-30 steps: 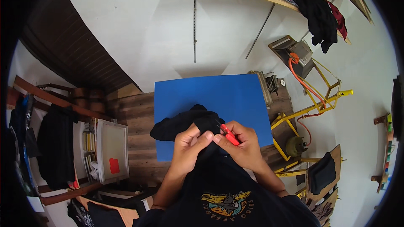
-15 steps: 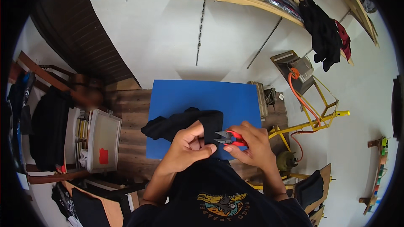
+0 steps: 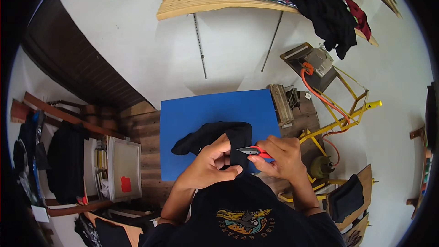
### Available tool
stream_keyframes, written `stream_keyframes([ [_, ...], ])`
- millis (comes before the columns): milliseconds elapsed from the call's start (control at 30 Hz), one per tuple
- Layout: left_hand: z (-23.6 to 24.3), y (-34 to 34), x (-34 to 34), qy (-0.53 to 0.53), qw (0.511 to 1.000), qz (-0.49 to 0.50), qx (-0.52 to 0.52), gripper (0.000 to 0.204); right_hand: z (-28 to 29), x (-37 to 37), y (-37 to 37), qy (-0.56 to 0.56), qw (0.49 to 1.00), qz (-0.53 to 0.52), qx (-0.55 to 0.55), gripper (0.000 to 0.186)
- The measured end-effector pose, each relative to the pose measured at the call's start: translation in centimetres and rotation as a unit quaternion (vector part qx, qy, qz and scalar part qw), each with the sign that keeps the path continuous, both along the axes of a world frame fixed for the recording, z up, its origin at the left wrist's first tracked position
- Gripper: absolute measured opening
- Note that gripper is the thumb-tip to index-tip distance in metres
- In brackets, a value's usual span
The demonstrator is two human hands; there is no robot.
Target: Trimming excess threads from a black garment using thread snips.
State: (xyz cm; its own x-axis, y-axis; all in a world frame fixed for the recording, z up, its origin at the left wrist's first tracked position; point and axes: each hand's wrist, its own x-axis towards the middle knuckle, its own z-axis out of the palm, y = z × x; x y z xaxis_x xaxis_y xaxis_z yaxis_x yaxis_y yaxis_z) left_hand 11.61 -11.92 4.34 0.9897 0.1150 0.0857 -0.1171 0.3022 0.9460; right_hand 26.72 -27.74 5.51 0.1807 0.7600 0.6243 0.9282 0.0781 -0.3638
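Black fabric, seemingly a garment (image 3: 206,135), lies bunched over the blue tabletop (image 3: 187,112). With thumb and fingers, my left hand (image 3: 211,162) grips one edge of it and holds a folded band of cloth up toward me. My right hand (image 3: 281,155) is closed round red-handled thread snips (image 3: 256,151). Their dark blades are nearly together and point left, with the tips over the held band. Whether any thread lies between the blades is too small to tell.
A wooden shelf (image 3: 201,7) with folded clothes juts from the wall ahead. Yellow metal frames (image 3: 336,123) with an orange hose stand at the right. A white-framed panel (image 3: 125,169) leans at the left beside a rack of dark clothes (image 3: 66,162).
The snips' blades have gone from spread apart to nearly together. My head view has tilted and shifted, and the left hand keeps its hold on the cloth.
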Motion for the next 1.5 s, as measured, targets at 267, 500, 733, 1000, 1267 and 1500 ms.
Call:
stream_keyframes([
  [267, -0.2, -2.8, 2.3, -0.011, 0.997, -0.059, 0.050, 0.066, -1.2, 2.3, -3.0, 0.017, 0.998, -0.014, 0.053, 0.029],
  [500, -0.9, -4.5, 1.8, -0.034, 0.986, -0.037, 0.162, 0.070, -2.8, 3.4, -3.1, 0.064, 0.995, 0.016, 0.077, 0.027],
  [733, -1.5, -5.3, 1.3, -0.004, 0.974, 0.061, 0.218, 0.063, -4.5, 2.1, -1.0, 0.533, 0.841, 0.089, 0.024, 0.021],
  [1000, -3.3, -5.6, 2.7, 0.026, 0.948, 0.210, -0.238, 0.032, -4.5, 0.1, -0.1, 0.557, 0.821, 0.097, 0.075, 0.026],
  [1267, -3.9, -6.6, 5.0, -0.043, 0.954, 0.228, -0.190, 0.023, -5.6, -0.7, -1.3, 0.537, 0.820, -0.005, 0.200, 0.027],
  [1500, -4.5, -6.0, 4.8, -0.037, 0.966, 0.223, -0.125, 0.020, -6.1, 2.8, -2.3, 0.336, 0.937, 0.069, 0.069, 0.027],
])
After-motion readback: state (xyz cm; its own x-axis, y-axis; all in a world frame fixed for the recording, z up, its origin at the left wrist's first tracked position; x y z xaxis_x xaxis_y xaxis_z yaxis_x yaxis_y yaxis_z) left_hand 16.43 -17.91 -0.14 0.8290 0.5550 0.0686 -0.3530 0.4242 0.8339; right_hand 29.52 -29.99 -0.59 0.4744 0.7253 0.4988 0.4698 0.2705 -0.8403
